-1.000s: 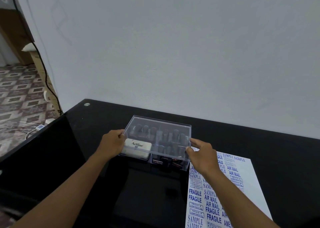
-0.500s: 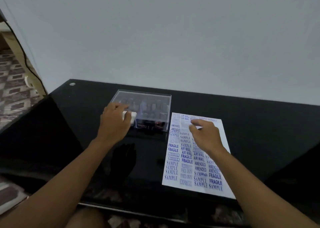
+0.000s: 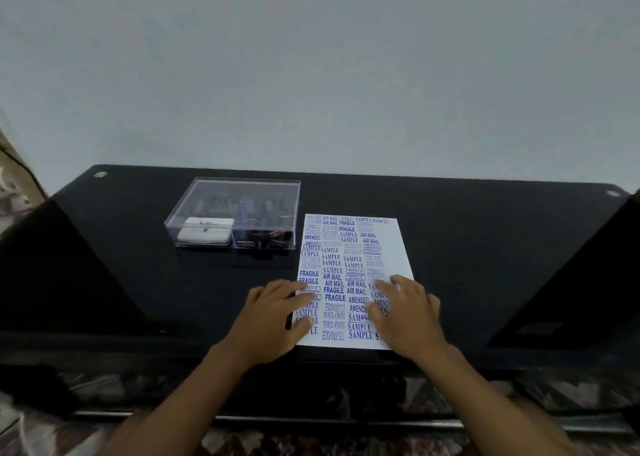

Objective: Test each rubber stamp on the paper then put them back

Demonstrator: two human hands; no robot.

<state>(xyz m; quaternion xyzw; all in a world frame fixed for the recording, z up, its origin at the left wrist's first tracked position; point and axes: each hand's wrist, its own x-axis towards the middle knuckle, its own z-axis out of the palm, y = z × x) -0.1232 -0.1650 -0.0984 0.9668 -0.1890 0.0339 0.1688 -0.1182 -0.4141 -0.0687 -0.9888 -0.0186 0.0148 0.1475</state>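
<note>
White paper (image 3: 353,247) lay flat on the black counter (image 3: 485,247), low in the middle of the frame, full of blue stamp words. The left hand (image 3: 273,313) pressed its left edge and the right hand (image 3: 405,313) pressed its lower right part. Both had fingers spread flat with nothing in their grip, likely to keep the sheet from sliding. The rubber stamps (image 3: 256,209) sat in the clear box (image 3: 235,213) with its lid on, just up and left of the paper. A white ink pad (image 3: 204,230) lay in the box too.
</note>
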